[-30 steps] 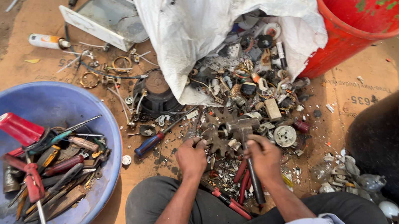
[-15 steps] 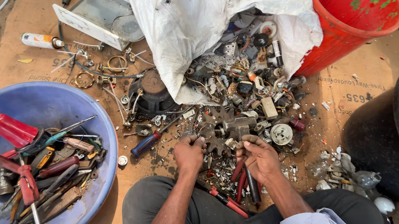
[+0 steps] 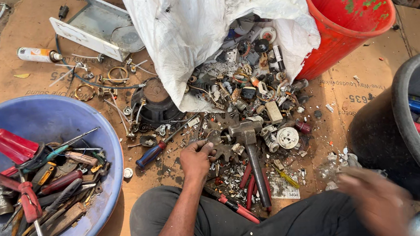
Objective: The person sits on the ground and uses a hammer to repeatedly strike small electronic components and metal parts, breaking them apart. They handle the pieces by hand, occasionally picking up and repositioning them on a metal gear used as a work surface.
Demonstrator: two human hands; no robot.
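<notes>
His left hand (image 3: 196, 159) grips scrap in the pile (image 3: 250, 103) beside a hammer (image 3: 249, 150); the blurred right hand (image 3: 380, 201) looks open.

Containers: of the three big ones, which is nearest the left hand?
The blue basin full of hand tools, left of the left hand. The red bucket and the black tub sit farther away.

One blue basin (image 3: 62, 119), one red bucket (image 3: 351, 12), one black tub (image 3: 409, 111), one white sack (image 3: 210, 23), one hammer (image 3: 249, 150), one spray can (image 3: 37, 55) and two hands, left (image 3: 197, 159) and right (image 3: 383, 201).
</notes>
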